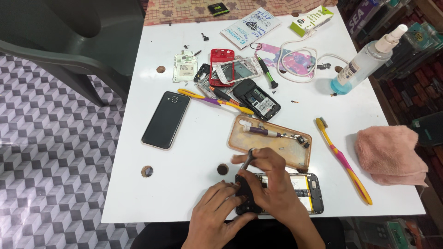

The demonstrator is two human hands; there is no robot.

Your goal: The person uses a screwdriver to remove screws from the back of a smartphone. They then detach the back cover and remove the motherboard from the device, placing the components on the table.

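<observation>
Opened phone (304,191) sits at the near edge of the white table (194,193), back cover off, black frame, pale battery or board area showing inside. Long axis runs left-right along the table edge; which end is the top is hidden under the hands.

Left to right:
- Black phone (165,120) lies face down, well left of the work, long axis roughly away from the person, slightly tilted.
- Left hand (212,216) comes in from the bottom, fingers curled shut around the left end of the opened phone, pinning it down.
- Right hand (267,182) lies over the phone's left-middle part. Fingers closed in a pinch on a small dark tool (248,159), probably tweezers or a short driver; its tip is hidden by the fingers, shaft angled up and away.
- Clear amber case (272,138) just beyond the hands, used as a tray: a purple-handled screwdriver (264,132) and small dark parts lie in it.
- Farther back: a red phone frame (220,67), a black handset shell (256,99), yellow-purple tweezers (214,99).
- Yellow-pink toothbrush (344,161) lies right of the case, diagonal, bristles at the far end.
- Pink cloth (390,154) at the right edge; spray bottle (364,62) lies behind it, nozzle pointing up-right.
</observation>
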